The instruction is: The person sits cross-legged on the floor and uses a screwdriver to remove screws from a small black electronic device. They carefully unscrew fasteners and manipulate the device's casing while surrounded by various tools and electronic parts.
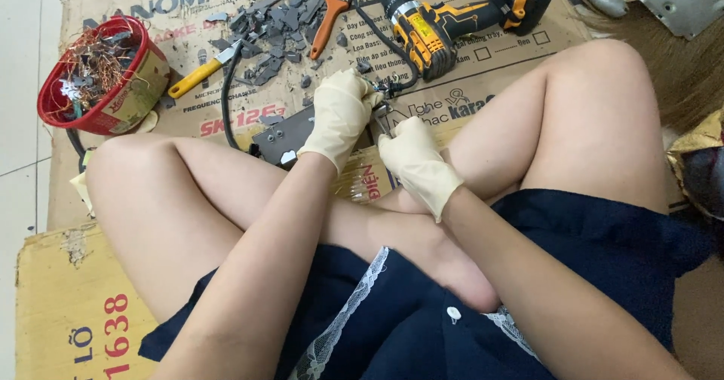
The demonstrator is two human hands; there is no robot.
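Both my hands wear cream rubber gloves. My left hand [341, 116] is closed around a small bundle of dark wires and a connector [389, 87] just above a dark metal panel [280, 135] lying on the cardboard. My right hand [417, 165] sits just right of it, fingers curled at the panel's edge; what it grips is hidden behind the fingers. My crossed bare legs frame both hands.
A yellow-and-black cordless drill [445, 19] lies beyond the hands. A paintbrush [332, 7] and a yellow-handled screwdriver [202, 69] rest among grey scrap pieces [271, 22]. A red basket [98, 75] of copper wire stands at far left. Flattened cardboard [68, 304] covers the floor.
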